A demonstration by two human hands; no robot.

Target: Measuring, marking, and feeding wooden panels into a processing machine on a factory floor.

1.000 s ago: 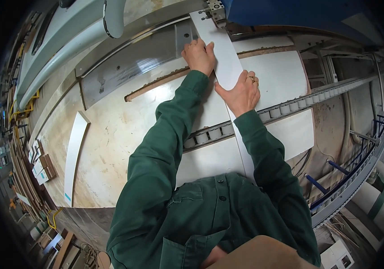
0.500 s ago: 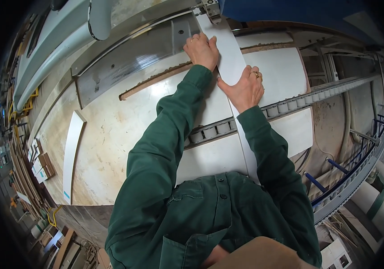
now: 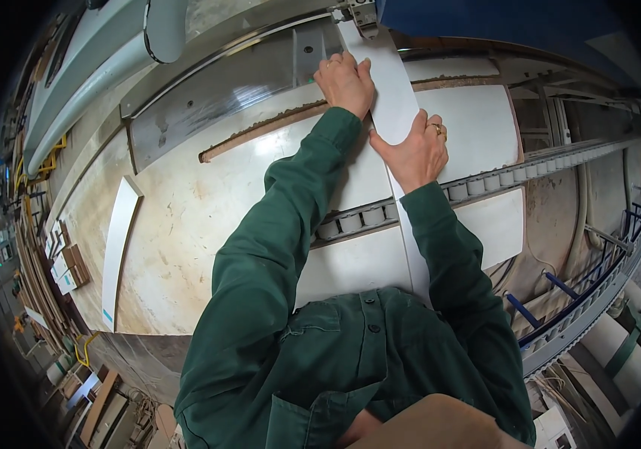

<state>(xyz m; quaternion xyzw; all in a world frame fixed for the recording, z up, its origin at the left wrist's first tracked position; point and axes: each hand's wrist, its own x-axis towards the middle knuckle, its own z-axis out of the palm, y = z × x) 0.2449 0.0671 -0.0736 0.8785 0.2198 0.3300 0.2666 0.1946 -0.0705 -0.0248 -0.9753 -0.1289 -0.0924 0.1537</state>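
A long white board (image 3: pixel 391 82) runs from my body away to the far side of the machine table. My left hand (image 3: pixel 346 81) holds its left edge toward the far end, fingers curled and thumb on the board's face. Closer to me, my right hand (image 3: pixel 416 153) spans the board, its thumb at the left edge and its fingers over the right side. At the board's far end is a metal machine head (image 3: pixel 359 16); whether they touch, I cannot tell. My right forearm hides part of the board's near end.
A roller chain track (image 3: pixel 477 187) crosses beneath the board. White support panels (image 3: pixel 474 120) flank it, and a rough brown-edged slot (image 3: pixel 261 133) lies to the left. A separate white strip (image 3: pixel 118 247) rests on the table's left. Blue bars (image 3: pixel 524 308) stick out at the right.
Both hands and the board sit slightly farther right in the picture, as does the machine head. The surroundings also shift a little. Both grips look the same.
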